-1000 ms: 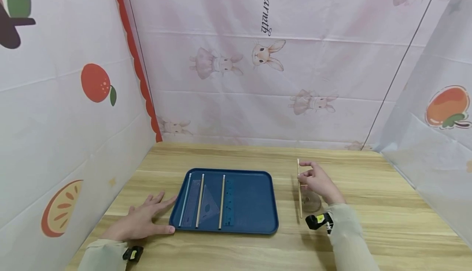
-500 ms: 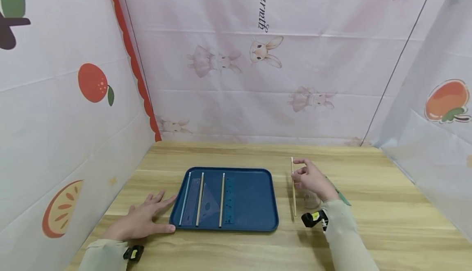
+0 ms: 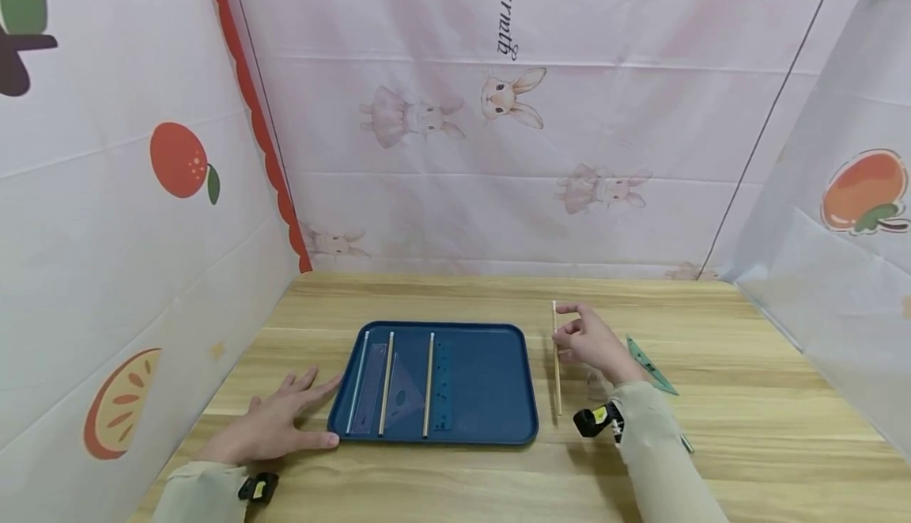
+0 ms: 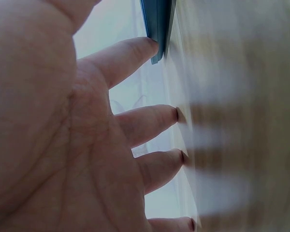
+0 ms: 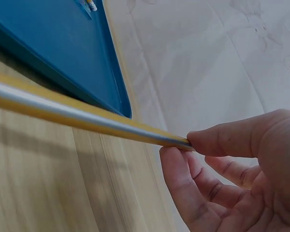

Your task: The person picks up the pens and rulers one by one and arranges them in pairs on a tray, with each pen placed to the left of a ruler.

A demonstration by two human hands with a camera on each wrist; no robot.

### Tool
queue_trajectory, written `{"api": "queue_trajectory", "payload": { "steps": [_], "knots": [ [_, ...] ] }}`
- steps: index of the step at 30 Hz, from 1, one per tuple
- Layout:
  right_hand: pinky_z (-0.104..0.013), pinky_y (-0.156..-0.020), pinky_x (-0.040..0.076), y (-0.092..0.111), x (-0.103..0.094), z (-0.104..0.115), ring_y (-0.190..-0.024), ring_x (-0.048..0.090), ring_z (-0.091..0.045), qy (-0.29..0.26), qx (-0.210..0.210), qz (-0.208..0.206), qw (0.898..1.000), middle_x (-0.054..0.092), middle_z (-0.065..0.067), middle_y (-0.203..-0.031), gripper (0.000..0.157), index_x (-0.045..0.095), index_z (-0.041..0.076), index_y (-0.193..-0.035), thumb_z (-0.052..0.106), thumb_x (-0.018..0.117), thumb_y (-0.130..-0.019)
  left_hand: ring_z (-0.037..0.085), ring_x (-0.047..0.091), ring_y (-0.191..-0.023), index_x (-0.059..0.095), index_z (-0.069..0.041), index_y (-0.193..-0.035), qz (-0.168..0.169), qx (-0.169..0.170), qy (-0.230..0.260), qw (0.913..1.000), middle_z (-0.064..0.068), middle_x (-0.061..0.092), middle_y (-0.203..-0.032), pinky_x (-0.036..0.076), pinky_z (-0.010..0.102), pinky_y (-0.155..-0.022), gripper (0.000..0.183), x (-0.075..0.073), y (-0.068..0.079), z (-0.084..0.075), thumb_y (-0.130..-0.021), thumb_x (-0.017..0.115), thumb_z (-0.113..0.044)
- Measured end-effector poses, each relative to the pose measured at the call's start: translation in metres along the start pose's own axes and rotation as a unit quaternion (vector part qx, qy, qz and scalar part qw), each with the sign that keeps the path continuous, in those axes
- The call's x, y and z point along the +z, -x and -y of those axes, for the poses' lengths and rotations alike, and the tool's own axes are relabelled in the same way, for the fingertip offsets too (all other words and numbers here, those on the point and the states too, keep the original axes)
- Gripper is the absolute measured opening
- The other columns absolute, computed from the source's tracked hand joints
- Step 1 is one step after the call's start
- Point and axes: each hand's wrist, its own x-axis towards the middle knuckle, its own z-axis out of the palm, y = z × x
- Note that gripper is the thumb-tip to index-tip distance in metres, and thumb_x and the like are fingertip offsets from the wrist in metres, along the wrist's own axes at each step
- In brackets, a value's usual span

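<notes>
My right hand (image 3: 591, 345) pinches a yellow pencil (image 3: 557, 384) between thumb and fingers, just right of the blue tray (image 3: 491, 388). In the right wrist view the pencil (image 5: 96, 121) shows silver stripes, its blunt end toward the camera. Spread out flat, my left hand (image 3: 281, 420) touches the tray's left edge with index finger and thumb. Inside the tray, from left, lie a bluish pencil (image 3: 357, 384), a purple clear ruler (image 3: 368, 392), a gold pencil (image 3: 387, 384), a clear set square (image 3: 403, 400), another gold pencil (image 3: 429, 384) and a teal ruler (image 3: 443, 388).
On the table (image 3: 740, 396) right of the tray lies a green set square (image 3: 653, 366). A clear rounded piece (image 3: 598, 386) is partly hidden under my right wrist. A thin rod end (image 3: 686, 444) pokes out beside the right sleeve. Patterned cloth walls enclose the table.
My right hand has moved left toward the tray with the pencil, uncovering the green set square and the rod end. My left hand stays at the tray's edge.
</notes>
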Motion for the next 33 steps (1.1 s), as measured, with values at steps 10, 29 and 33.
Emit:
{"api": "queue_trajectory", "payload": {
  "steps": [10, 29, 33],
  "knots": [
    [-0.048, -0.09, 0.066, -0.007, 0.014, 0.009, -0.095, 0.071, -0.026, -0.011, 0.001, 0.011, 1.0, 0.062, -0.022, -0.114, 0.056, 0.034, -0.003, -0.159, 0.003, 0.058, -0.108, 0.071, 0.012, -0.154, 0.038, -0.024, -0.169, -0.001, -0.004, -0.004, 1.0, 0.035, 0.019, -0.174, 0.009, 0.101, -0.099, 0.1, 0.0, -0.001, 0.0, -0.088, 0.078, -0.067],
    [-0.046, -0.084, 0.067, -0.021, 0.05, 0.025, -0.09, 0.072, -0.026, 0.005, -0.004, 0.021, 1.0, 0.065, -0.018, -0.105, 0.057, 0.041, -0.002, -0.153, -0.001, 0.065, -0.102, 0.071, 0.012, -0.154, 0.039, -0.023, -0.168, 0.0, -0.004, 0.001, 1.0, 0.035, 0.019, -0.174, 0.007, 0.101, -0.098, 0.099, 0.0, 0.0, 0.0, -0.088, 0.079, -0.066],
    [-0.044, -0.083, 0.068, -0.023, 0.06, 0.028, -0.091, 0.073, -0.026, 0.007, 0.002, 0.03, 1.0, 0.065, -0.017, -0.104, 0.057, 0.041, -0.001, -0.154, -0.002, 0.065, -0.102, 0.072, 0.013, -0.154, 0.039, -0.023, -0.168, -0.002, -0.003, -0.001, 1.0, 0.035, 0.02, -0.174, 0.008, 0.101, -0.098, 0.099, 0.0, 0.0, 0.001, -0.088, 0.079, -0.066]
  ]
}}
